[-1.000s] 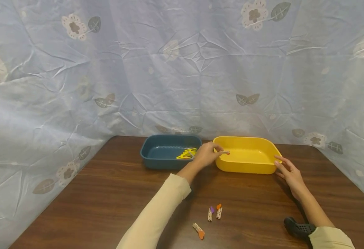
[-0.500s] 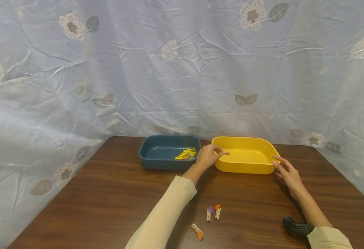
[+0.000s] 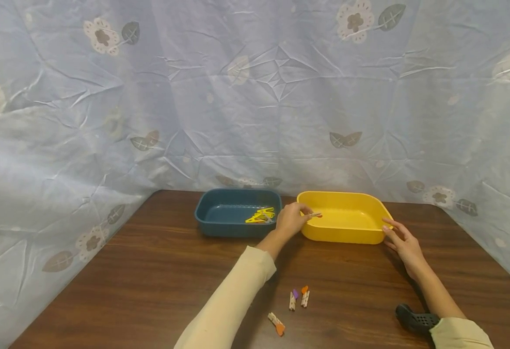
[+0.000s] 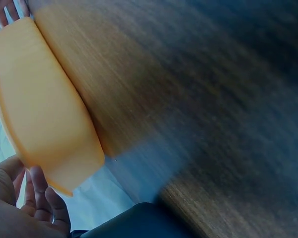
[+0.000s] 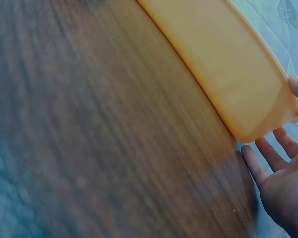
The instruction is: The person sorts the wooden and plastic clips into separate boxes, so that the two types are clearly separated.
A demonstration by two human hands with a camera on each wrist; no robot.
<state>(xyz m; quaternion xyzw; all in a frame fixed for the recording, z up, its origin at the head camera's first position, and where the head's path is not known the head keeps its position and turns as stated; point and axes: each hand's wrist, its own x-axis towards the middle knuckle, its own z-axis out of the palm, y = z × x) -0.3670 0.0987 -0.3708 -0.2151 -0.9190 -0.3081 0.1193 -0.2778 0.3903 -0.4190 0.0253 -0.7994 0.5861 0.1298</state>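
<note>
My left hand [image 3: 292, 220] pinches a small wooden clothespin [image 3: 316, 214] with a red-orange end, held over the left end of the yellow tray [image 3: 346, 236]. In the left wrist view, the left fingers [image 4: 39, 191] are at the tray's rim, and the clothespin is hidden. At the tray's right end my right hand [image 3: 407, 247] touches the rim with thumb and fingers; in the right wrist view its fingers [image 5: 270, 153] extend fairly straight along the outside wall. Nearer me on the table lie three wooden clothespins: one purple-topped [image 3: 293, 300], one orange-topped [image 3: 305, 296] and one with an orange heart [image 3: 277, 324].
Left of the yellow tray stands a dark blue tray [image 3: 233, 230] with yellow and grey plastic clothespins [image 3: 260, 215] in its right part. Patterned cloth [image 3: 255, 97] hangs behind and beside the brown table [image 3: 159, 281]. A black device [image 3: 416, 320] is at the right wrist.
My left forearm has shifted a little to the right since the first frame, with the hand and clothespin staying over the tray's left end. My right hand has not moved along the tray.
</note>
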